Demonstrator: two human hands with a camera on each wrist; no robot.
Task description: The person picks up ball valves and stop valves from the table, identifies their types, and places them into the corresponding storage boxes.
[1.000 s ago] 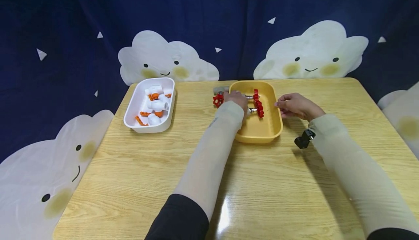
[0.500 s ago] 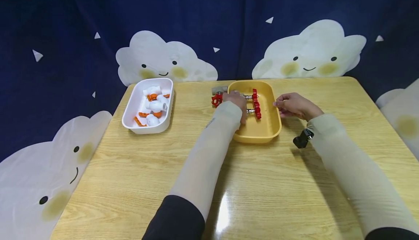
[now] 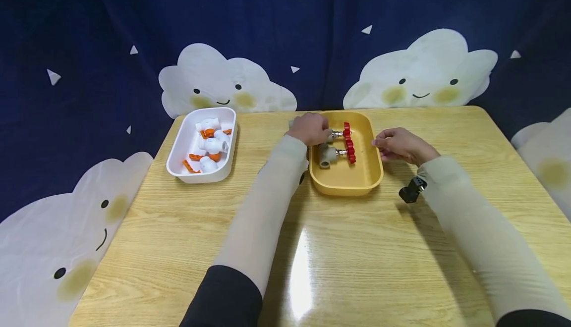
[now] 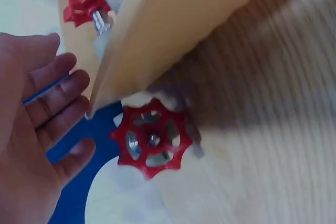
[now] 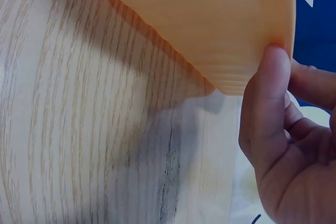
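Observation:
My left hand (image 3: 308, 128) is over the left rim of the yellow bin (image 3: 345, 190), holding nothing. In the left wrist view its fingers (image 4: 55, 95) are loosely bent beside the rim. Just outside the bin lies a valve with a red handwheel (image 4: 152, 137); in the head view the hand hides nearly all of it. Inside the bin lie two grey stop valves, the nearer one (image 3: 327, 154) with its red wheel (image 3: 350, 151) toward the right. My right hand (image 3: 403, 146) pinches the bin's right rim, its thumb (image 5: 274, 72) against the outer wall.
A white bin (image 3: 200, 176) with several white valves with orange handles (image 3: 214, 144) stands at the left on the wooden table (image 3: 357, 257). Behind the table hangs a dark blue curtain (image 3: 312, 20) printed with clouds.
My left hand has let go of a valve in the bin and moved left over the rim, uncovering the grey valve bodies. The right hand has stayed at the rim.

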